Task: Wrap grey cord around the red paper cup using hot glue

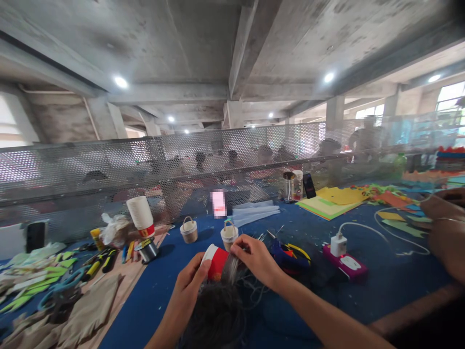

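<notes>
My left hand [189, 279] is closed around a red and white paper cup [217, 261], which lies tilted on its side. Fine grey strands [230, 269] wrap the cup's right part. The fingers of my right hand [256, 257] are pinched together on these strands at the cup's upper right. Directly below the cup is a dark, hair-like bundle [216, 312], and loose strands trail from it to the right. Beyond my hands stand two small handled baskets made from cups, a left one [189, 232] and a right one [229, 235], the latter just behind my right fingers.
At left stand a stack of paper cups [140, 215] and a wire spool [147, 249], near scissors [61, 291], pliers [98, 265] and gloves [90, 305]. Rightward are a magenta power strip [358, 271], paper sheets [329, 206] and another person's arm [448, 237]. A perforated screen [203, 165] runs behind.
</notes>
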### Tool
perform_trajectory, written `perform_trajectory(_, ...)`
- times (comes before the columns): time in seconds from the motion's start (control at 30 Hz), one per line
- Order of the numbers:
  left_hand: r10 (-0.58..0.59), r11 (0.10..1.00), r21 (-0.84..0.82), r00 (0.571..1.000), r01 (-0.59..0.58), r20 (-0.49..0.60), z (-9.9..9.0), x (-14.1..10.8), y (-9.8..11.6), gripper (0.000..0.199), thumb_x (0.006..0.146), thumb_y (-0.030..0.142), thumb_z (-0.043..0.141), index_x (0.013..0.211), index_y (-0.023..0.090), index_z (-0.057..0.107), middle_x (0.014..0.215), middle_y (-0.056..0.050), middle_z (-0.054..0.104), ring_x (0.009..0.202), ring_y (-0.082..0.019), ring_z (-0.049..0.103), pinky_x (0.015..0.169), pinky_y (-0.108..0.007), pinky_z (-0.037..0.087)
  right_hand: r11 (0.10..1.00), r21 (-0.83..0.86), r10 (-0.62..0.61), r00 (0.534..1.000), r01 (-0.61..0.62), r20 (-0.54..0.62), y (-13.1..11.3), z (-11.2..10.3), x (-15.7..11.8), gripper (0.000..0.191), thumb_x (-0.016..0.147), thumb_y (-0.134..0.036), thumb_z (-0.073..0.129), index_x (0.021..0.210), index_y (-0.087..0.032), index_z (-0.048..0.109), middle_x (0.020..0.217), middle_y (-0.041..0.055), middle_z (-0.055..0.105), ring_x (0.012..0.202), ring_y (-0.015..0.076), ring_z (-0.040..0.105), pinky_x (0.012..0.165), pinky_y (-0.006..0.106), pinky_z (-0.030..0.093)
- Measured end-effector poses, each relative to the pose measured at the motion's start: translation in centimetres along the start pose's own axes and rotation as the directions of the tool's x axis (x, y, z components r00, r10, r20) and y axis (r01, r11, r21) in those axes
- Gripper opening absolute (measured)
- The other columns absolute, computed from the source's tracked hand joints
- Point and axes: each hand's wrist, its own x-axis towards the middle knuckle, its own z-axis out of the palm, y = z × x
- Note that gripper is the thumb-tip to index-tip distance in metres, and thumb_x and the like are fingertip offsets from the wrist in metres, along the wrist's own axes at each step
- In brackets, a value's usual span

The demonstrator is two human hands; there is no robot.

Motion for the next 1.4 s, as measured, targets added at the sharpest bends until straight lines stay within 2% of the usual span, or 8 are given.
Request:
perform_trajectory(0.1,-0.001,1.0,-0.005,0.997,0.001,0.076,0.0,0.1,0.5,0.034,0.086,0.05,0.059,0.087,0.016,0.067,0.073,0.0,0.061,0.067,-0.016,0.051,0.061,-0.021,0.042,0.999,-0.032,-0.008,1.0,0.008,-0.008,-0.1,-0.2,-0.1,0.018,0.091,-0.035,0.056,0.084,-0.021,0.063,0.077,-0.0012,0.061,0.069,0.0139,0.057,0.064,0.022,0.045)
perform_trajectory(0.27,-0.014,1.0,-0.026,0.995,0.016,0.097,0.0,0.0,0.7,0.034,0.086,0.048,0.06,0.09,0.015,0.07,0.074,-0.001,0.062,0.068,-0.016,0.052,0.061,-0.022,0.042,0.985,-0.159,-0.075,0.995,0.063,-0.072,-0.2,-0.4,0.0,0.017,0.09,-0.035,0.059,0.084,-0.021,0.067,0.091,0.0023,0.062,0.079,0.0157,0.059,0.069,0.023,0.046)
perform_trajectory(0.4,-0.001,1.0,-0.027,0.994,0.004,0.111,-0.1,0.1,0.1,0.032,0.087,0.046,0.06,0.089,0.017,0.071,0.075,-0.001,0.063,0.069,-0.017,0.053,0.062,-0.021,0.043,0.977,-0.173,-0.141,0.986,0.123,-0.095,-0.1,-0.4,0.1,0.013,0.09,-0.031,0.061,0.088,-0.022,0.069,0.099,0.0041,0.063,0.089,0.0171,0.06,0.076,0.025,0.047)
perform_trajectory(0.57,-0.013,0.999,-0.043,0.991,0.019,0.136,-0.1,0.2,-0.6,0.031,0.087,0.046,0.059,0.084,0.017,0.067,0.072,0.0,0.061,0.064,-0.015,0.051,0.057,-0.02,0.04,0.974,-0.177,-0.163,0.981,0.143,-0.104,-0.2,-0.3,0.0,0.014,0.091,-0.031,0.06,0.085,-0.022,0.069,0.116,0.0047,0.057,0.079,0.0123,0.062,0.072,0.024,0.049)
perform_trajectory(0.97,-0.013,0.998,-0.062,0.983,0.025,0.184,0.0,-0.2,-0.5,0.029,0.088,0.044,0.058,0.081,0.017,0.064,0.069,0.001,0.057,0.06,-0.012,0.045,0.053,-0.019,0.036,0.983,-0.123,-0.148,0.982,0.134,-0.118,-0.6,-0.2,0.0,0.01,0.088,-0.027,0.064,0.082,-0.021,0.07,0.111,0.004,0.057,0.082,0.0127,0.062,0.073,0.023,0.05)
perform_trajectory(1.17,0.039,0.999,-0.023,0.986,-0.035,0.161,0.0,-0.1,0.0,0.03,0.09,0.045,0.055,0.082,0.017,0.062,0.074,0.001,0.056,0.068,-0.015,0.048,0.061,-0.022,0.039,0.989,-0.08,-0.134,0.983,0.125,-0.128,-0.4,-0.4,0.4,0.007,0.084,-0.025,0.067,0.079,-0.02,0.069,0.106,0.0035,0.061,0.084,0.0139,0.061,0.073,0.024,0.049)
perform_trajectory(1.4,0.033,0.999,0.017,0.991,-0.036,0.13,-0.3,-0.1,-0.4,0.031,0.09,0.046,0.055,0.078,0.018,0.059,0.073,0.001,0.056,0.067,-0.016,0.048,0.06,-0.022,0.039,0.988,-0.019,-0.157,0.975,0.156,-0.155,-0.6,-0.6,0.4,0.008,0.084,-0.025,0.067,0.078,-0.02,0.068,0.104,0.0034,0.061,0.084,0.0138,0.061,0.072,0.024,0.049)
